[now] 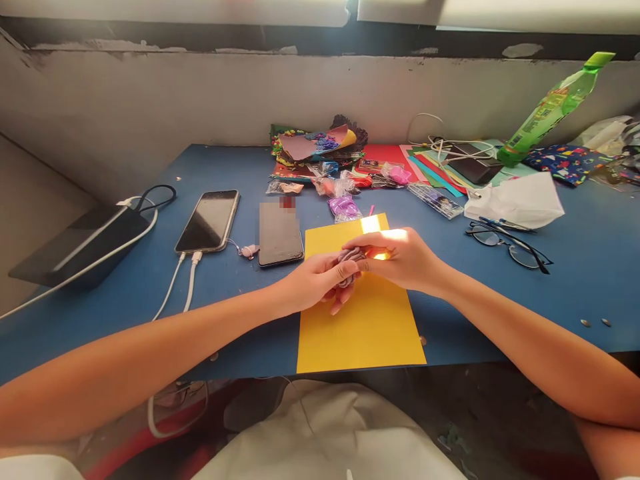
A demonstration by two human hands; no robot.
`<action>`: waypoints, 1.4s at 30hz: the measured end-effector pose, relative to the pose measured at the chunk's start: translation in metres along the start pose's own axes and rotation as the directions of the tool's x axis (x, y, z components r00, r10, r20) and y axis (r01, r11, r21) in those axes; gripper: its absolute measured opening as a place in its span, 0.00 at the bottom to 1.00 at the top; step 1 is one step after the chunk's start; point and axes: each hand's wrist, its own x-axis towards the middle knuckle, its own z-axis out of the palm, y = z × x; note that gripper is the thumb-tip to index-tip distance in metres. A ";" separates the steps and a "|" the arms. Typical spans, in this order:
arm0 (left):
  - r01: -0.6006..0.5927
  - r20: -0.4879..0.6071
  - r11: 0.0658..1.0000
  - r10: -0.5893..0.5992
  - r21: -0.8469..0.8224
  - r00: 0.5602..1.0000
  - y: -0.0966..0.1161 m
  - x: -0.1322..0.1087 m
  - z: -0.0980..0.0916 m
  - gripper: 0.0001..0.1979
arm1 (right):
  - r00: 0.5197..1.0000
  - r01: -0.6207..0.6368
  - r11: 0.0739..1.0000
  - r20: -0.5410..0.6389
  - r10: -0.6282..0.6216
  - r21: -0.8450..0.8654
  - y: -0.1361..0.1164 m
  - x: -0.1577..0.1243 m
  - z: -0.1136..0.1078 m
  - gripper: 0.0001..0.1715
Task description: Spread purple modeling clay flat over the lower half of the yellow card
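My left hand [315, 283] and right hand [405, 257] meet fingertip to fingertip, both closed in a pinch on a small greyish roll [350, 256]. It may be felt or foam; sun glare hides its texture. The roll sits between my fingers just above the yellow sheet [360, 327], which lies flat, smooth and rectangular on the blue counter [500, 293]. I judge I'm midway through shaping the roll, and tightening it calls for a firm, even pinch from both sides. A glossy phone [209, 220] lies to the left, thin-framed glasses [510, 245] to the right.
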 end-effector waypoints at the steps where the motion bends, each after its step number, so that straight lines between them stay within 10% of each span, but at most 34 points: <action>1: -0.001 -0.023 1.000 0.001 -0.011 1.000 0.000 0.000 0.001 0.27 | 1.000 -0.003 1.000 -0.018 0.004 0.022 0.000 0.001 -0.001 0.11; 6: 0.014 -0.103 0.997 -0.022 -0.076 0.994 -0.001 0.001 0.001 0.24 | 0.976 -0.072 0.993 -0.200 0.090 0.099 0.019 0.012 -0.013 0.16; 12: -0.005 -0.080 0.987 -0.008 -0.161 0.997 -0.002 0.000 0.000 0.29 | 0.806 -0.088 0.984 -0.591 -0.022 -0.156 0.027 0.016 -0.033 0.09; 19: -0.068 -0.039 0.980 0.062 -0.187 0.997 -0.002 0.003 0.000 0.33 | 0.963 0.263 0.953 -0.019 -0.269 -0.148 -0.003 0.005 0.001 0.26; 33: -0.005 -0.088 0.992 -0.006 -0.129 0.996 0.001 0.000 0.002 0.26 | 0.984 -0.141 0.954 0.145 0.105 0.265 0.003 0.010 -0.021 0.20; 37: -0.018 -0.084 0.989 0.006 -0.148 0.996 -0.001 0.001 0.000 0.23 | 0.972 -0.157 0.971 -0.146 0.184 0.178 0.021 0.016 -0.036 0.18; 42: -0.046 -0.079 0.961 0.025 -0.273 0.997 -0.004 0.001 -0.003 0.16 | 0.819 -0.143 0.965 -0.574 -0.010 -0.221 0.026 0.016 -0.049 0.10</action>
